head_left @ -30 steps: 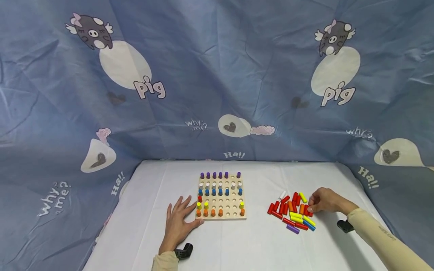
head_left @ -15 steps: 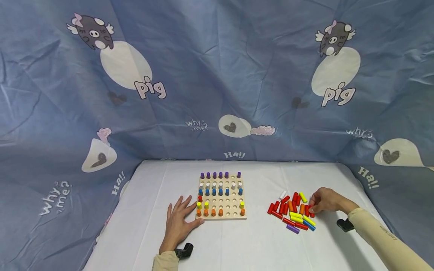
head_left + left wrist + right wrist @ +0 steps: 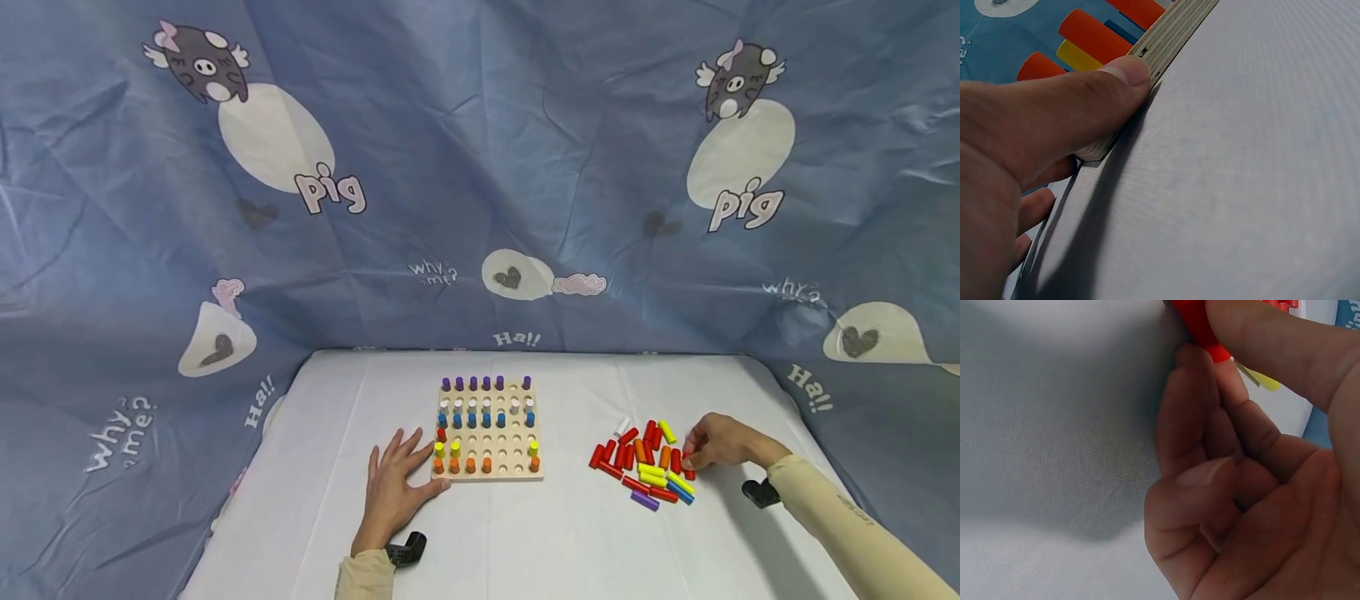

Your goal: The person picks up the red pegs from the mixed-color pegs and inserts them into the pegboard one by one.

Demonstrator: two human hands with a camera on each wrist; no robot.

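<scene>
A wooden pegboard stands on the table with upright pegs in rows of purple, white, blue, red, yellow and orange. My left hand rests at its front left corner, fingers spread. In the left wrist view the thumb presses the board's front edge beside orange pegs; the other fingers are partly hidden behind. At the right side of the loose pegs, my right hand pinches a red peg between thumb and fingers, its remaining fingers curled toward the palm. The peg's upper end leaves the right wrist view.
Loose pegs lie in a pile right of the board: mostly red ones, with yellow, orange, blue, a purple and a white. A patterned blue cloth hangs behind the white table.
My right hand has shifted slightly right with a red peg at its fingertips, parting it from the neighbouring red peg. My left hand keeps its place. The head view has tilted slightly.
</scene>
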